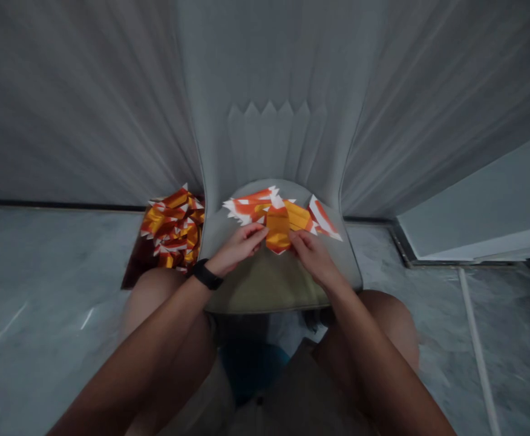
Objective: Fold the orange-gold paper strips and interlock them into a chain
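folded orange-gold paper [278,229] w/ white zigzag edges pinched btwn left hand [238,248] & right hand [313,257], both closed narrow on it, over padded seat [265,284]; pile of folded pieces [172,230] to left of seat, black wristband [207,274] on left wrist

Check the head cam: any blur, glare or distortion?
Head view: dim, even light, no hard glare; wide-angle stretch bows the grey pleats and forearms; the left hand, right hand and orange paper look slightly soft.
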Motion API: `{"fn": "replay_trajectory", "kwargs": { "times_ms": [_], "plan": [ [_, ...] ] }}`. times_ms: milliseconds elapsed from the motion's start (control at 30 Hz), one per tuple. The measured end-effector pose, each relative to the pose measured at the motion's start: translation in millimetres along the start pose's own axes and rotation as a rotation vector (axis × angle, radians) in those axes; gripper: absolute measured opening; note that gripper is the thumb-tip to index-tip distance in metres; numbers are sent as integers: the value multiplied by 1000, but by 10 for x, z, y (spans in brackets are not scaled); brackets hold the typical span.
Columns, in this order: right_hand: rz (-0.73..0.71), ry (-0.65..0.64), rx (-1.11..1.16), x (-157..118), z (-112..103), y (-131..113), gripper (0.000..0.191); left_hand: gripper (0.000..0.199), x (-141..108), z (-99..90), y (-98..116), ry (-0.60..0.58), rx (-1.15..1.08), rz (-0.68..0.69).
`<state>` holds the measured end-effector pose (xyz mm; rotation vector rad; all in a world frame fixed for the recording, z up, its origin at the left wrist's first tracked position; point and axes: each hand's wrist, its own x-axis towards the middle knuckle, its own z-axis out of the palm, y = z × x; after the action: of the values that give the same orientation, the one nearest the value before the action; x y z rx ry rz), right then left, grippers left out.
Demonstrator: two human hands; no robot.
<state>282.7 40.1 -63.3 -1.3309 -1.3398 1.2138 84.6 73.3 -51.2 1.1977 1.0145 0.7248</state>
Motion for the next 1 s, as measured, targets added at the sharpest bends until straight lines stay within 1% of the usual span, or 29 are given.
{"fn": "replay_trajectory", "kwargs": {
  "times_ms": [167, 300, 533, 733, 1000],
  "plan": [
    [5, 11, 1, -7, 6, 3, 46, 39, 7, 1, -15, -11, -25, 0],
    [16, 12, -16, -6, 4, -1, 48, 38, 5, 1, -9, 9, -12, -10],
    [-3, 7, 13, -9, 0, -6, 46, 37, 11, 5, -13, 18, -24, -14],
    [-12, 15, -24, -5, -4, 1, 48, 37, 8, 4, -10, 19, -17, -14],
    [-25, -1, -20, 23, -8, 72, 46, 36, 6, 14, -7, 41, 6, -19]
  ]
}}
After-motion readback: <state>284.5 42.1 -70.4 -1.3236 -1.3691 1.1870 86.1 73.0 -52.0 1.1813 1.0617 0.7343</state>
